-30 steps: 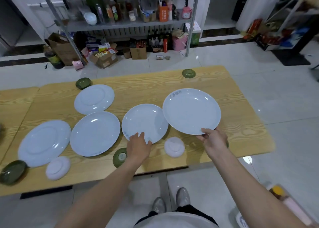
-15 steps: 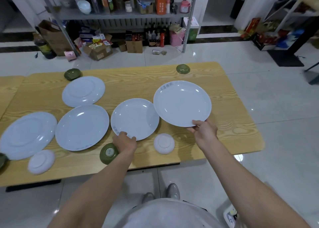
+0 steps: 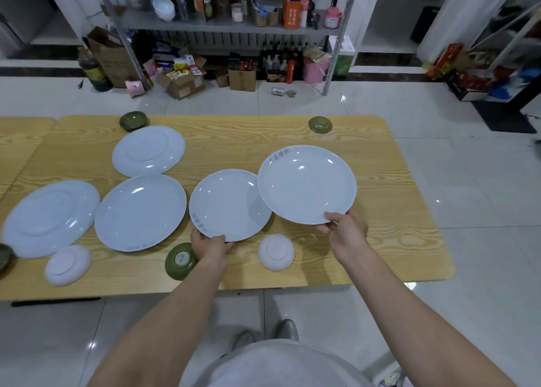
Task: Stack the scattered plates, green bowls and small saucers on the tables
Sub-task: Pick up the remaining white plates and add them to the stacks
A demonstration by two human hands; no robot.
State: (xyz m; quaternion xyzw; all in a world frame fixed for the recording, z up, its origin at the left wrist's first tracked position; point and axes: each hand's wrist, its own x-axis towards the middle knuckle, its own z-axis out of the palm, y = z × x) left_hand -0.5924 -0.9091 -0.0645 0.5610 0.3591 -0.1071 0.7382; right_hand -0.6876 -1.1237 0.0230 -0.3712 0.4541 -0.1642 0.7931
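Several pale blue plates lie on the wooden table point(image 3: 380, 240). My right hand point(image 3: 347, 234) pinches the near rim of the rightmost plate point(image 3: 307, 184), which is lifted and overlaps the edge of the middle plate point(image 3: 228, 205). My left hand point(image 3: 209, 244) grips that middle plate's near rim. Further left lie an upright plate point(image 3: 140, 212) and two upside-down plates point(image 3: 51, 216) point(image 3: 148, 149). Two white saucers point(image 3: 276, 252) point(image 3: 68, 265) lie upside down near the front edge. Green bowls sit at the front point(image 3: 181, 260), back left point(image 3: 133, 120) and back right point(image 3: 320, 124).
A second wooden table point(image 3: 17, 140) adjoins on the left, and another green bowl point(image 3: 4, 255) shows at the left frame edge. Behind the tables stands a metal shelf point(image 3: 222, 26) with bottles and boxes, and cardboard boxes point(image 3: 181, 82) on the tiled floor.
My left hand has slid from on top of the middle plate to its near rim and taken hold. My right hand has raised the rightmost plate so it overlaps the middle plate.
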